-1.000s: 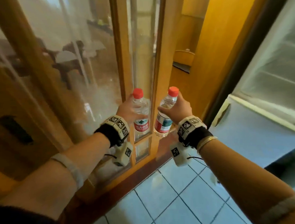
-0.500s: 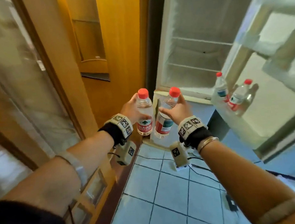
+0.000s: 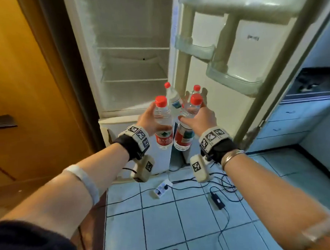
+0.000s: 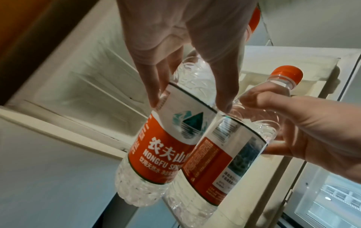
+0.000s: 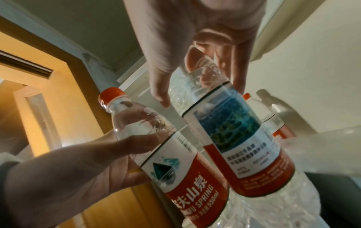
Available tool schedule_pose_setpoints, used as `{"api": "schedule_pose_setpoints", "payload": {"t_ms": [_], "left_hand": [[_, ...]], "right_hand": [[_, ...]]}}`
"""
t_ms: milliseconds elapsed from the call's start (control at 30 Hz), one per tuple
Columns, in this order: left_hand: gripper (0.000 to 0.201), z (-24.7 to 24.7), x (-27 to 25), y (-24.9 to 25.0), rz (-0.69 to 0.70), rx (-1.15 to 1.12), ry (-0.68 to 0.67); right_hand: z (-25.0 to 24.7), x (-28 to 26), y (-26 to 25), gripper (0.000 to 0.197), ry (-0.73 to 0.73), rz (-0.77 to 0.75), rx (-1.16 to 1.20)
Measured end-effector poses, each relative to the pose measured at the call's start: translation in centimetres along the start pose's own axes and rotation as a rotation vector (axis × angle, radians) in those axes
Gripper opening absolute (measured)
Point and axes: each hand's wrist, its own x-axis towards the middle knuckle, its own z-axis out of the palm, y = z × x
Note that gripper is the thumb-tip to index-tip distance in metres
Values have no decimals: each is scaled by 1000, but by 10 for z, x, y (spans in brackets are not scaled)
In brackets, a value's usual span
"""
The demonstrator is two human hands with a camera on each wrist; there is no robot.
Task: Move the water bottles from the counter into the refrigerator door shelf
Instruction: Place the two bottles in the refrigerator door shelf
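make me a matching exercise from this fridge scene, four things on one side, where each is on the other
Things:
1. upright bottle
2. tilted bottle
3. two more bottles
4. power strip

Places:
A. on the tiled floor
B. in the left hand
C. beyond the hands, by the fridge door
D. in the right hand

Pairs: 1-B, 2-D, 3-C, 4-A

Pale blue tiled floor fills the lower frame — black cables and a white power strip lie across it; an orange wall stands at left; blue cabinets sit at right; light is dim, warm at left.
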Motion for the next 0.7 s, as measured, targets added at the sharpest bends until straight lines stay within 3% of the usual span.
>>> {"api": "schedule_pose_setpoints", "payload": {"t_ms": [200,333,400,567,700], "left_hand": [[105,50,86,29,98,66,-56],[94,76,133,46,137,88,-91],[90,89,152,48,140,73,-118],[104,118,195,43,115,70,-214],[93,130,224,38,134,45,-250]], "right_hand": [[-29,61,33,47,116,70,14],[-40,93,51,32,105,121,9],[-40,105,59,33,98,141,5],[-35,130,77,40,106,216,16],[-18,152,93,35,163,300,84]]}}
